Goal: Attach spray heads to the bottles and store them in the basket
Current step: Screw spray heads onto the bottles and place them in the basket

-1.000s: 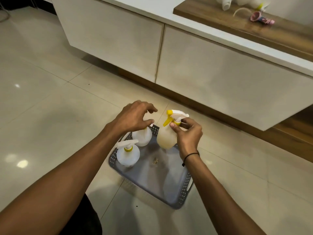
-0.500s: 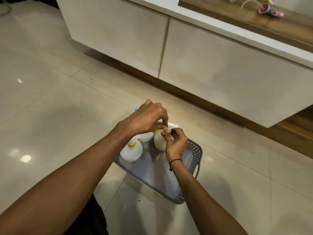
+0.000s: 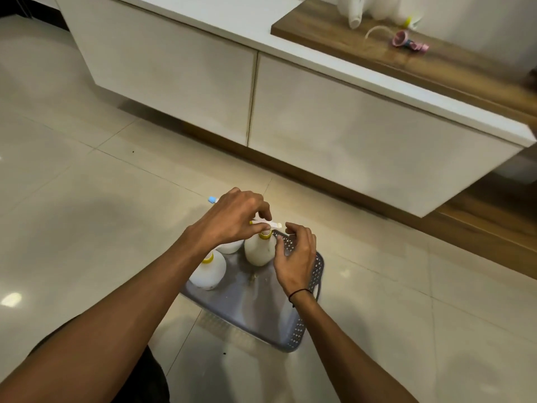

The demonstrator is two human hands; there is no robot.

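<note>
One head-worn view — looking forward and steeply down, close over the basket (image 3: 293,334) at lower centre, cabinet (image 3: 348,135) across the top.

- A glossy floor (image 3: 87,199) of large beige tiles, with thin grout lines and bright light spots on the left.
- A long white cabinet (image 3: 334,135) with flat doors and no visible handles, standing above a wooden plinth (image 3: 334,187).
- A white tabletop (image 3: 238,21) on the cabinet, with a dark wooden board (image 3: 465,65) lying on it.
- A black wristband (image 3: 299,292).
- Small dark specks on the floor.
</note>
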